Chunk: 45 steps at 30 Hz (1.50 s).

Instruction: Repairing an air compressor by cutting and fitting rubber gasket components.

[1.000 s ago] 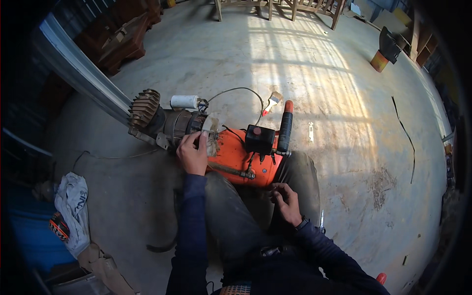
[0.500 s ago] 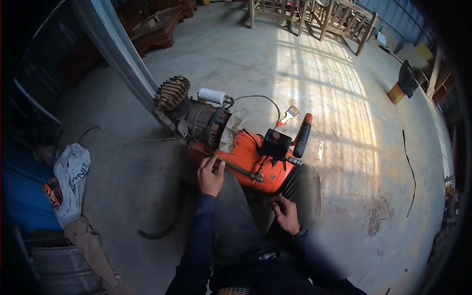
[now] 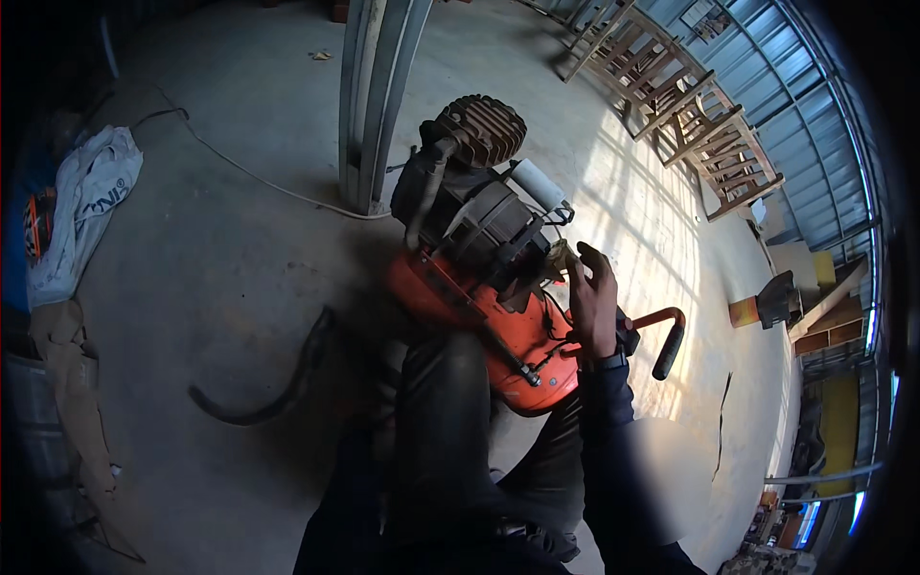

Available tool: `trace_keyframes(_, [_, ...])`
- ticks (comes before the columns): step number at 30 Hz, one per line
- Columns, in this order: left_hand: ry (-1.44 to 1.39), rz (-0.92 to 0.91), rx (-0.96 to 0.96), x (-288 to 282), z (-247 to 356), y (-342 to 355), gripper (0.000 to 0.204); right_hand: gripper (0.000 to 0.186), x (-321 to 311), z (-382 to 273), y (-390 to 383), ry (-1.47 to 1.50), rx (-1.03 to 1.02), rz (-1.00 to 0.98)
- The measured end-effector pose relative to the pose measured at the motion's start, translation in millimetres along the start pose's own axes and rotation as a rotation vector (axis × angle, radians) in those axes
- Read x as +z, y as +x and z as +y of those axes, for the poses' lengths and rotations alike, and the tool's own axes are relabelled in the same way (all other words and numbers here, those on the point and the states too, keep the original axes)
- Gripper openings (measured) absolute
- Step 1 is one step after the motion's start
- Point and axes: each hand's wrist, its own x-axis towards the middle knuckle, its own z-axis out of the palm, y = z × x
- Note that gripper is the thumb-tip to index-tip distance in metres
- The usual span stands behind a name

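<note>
Grey concrete floor, scuffed and dusty. Steel post rising straight from it. Sunlight falling across floor in bright patch, striped with bar-like shadows. Over to right, bluish ribbed metal wall, slatted wooden furniture frames standing near it. Farther along, low wooden shelf. Left side much dimmer.

Floor passage left of orange tank, past black hose; metal post blocks beyond tank, bent handle right, knee near side.
</note>
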Motion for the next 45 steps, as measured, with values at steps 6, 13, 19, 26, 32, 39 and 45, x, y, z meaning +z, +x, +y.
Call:
trace_keyframes(6, [0.227,0.074,0.008,121.8,-87.2,-2.5,0.042,0.033,34.0,11.8,1.6,-0.383,-0.177,-0.108])
trace_keyframes(13, [0.517,0.214,0.071,194.6,-117.2,-4.9,0.041,0.048,58.1,-27.7,-44.6,-0.510,-0.295,0.187])
trace_keyframes(19, [0.546,-0.008,0.058,172.4,-106.6,-22.2,0.042,0.051,85.8,-9.1,-86.1,-0.563,-0.317,0.214])
trace_keyframes(26, [0.439,-0.304,0.143,103.5,-87.5,-15.3,0.048,0.046,83.1,1.5,-126.5,-0.582,-0.291,-0.209])
trace_keyframes(32, [0.413,-0.323,0.192,79.4,-65.5,-15.7,0.045,0.024,41.5,-2.9,-81.5,-0.323,-0.248,-0.414])
trace_keyframes(39, [0.367,-0.489,0.184,73.1,-22.5,-21.8,0.043,0.025,9.2,3.2,30.5,-0.363,-0.138,0.032])
trace_keyframes(45, [0.385,-0.386,0.119,107.6,-90.0,-15.0,0.041,0.037,52.5,-6.8,1.2,-0.113,0.045,-0.098])
